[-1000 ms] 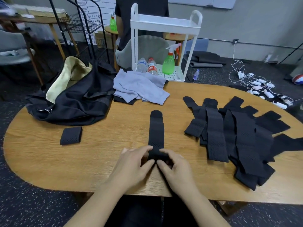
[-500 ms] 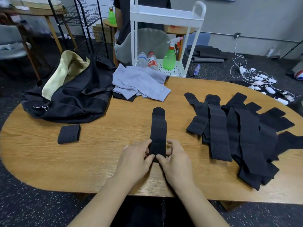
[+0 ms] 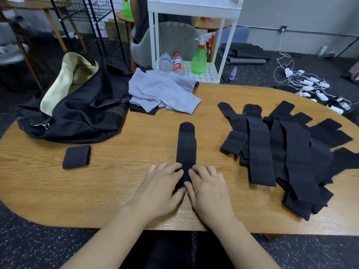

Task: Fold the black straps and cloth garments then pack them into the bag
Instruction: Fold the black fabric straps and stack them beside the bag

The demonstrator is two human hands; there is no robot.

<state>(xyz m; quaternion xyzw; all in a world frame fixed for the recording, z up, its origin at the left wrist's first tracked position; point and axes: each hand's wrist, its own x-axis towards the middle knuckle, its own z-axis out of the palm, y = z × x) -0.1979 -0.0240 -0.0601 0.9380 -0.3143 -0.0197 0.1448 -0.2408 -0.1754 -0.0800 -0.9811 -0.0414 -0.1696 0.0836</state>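
Observation:
One long black strap [image 3: 186,144] lies lengthwise on the wooden table [image 3: 108,183], straight ahead of me. My left hand [image 3: 161,188] and my right hand [image 3: 208,189] sit side by side on its near end and pinch it between thumbs and fingers. That end is partly hidden under my fingers. A folded black strap [image 3: 76,157] rests to the left. A pile of several unfolded black straps [image 3: 291,152] spreads over the right side. Grey cloth garments [image 3: 161,90] lie crumpled at the back, beside the open black bag [image 3: 77,111] with a pale lining at the back left.
A white trolley [image 3: 194,10] stands behind the table, holding two water bottles [image 3: 172,64] and a green spray bottle [image 3: 199,59]. A person [image 3: 139,20] sits behind it. Cables and chargers [image 3: 310,84] litter the floor at the right. A wire rack [image 3: 93,20] stands at the back left.
Both hands have slid a little forward along the strap's near end, and that end now lies doubled under my fingers. The rest of the table looks unchanged.

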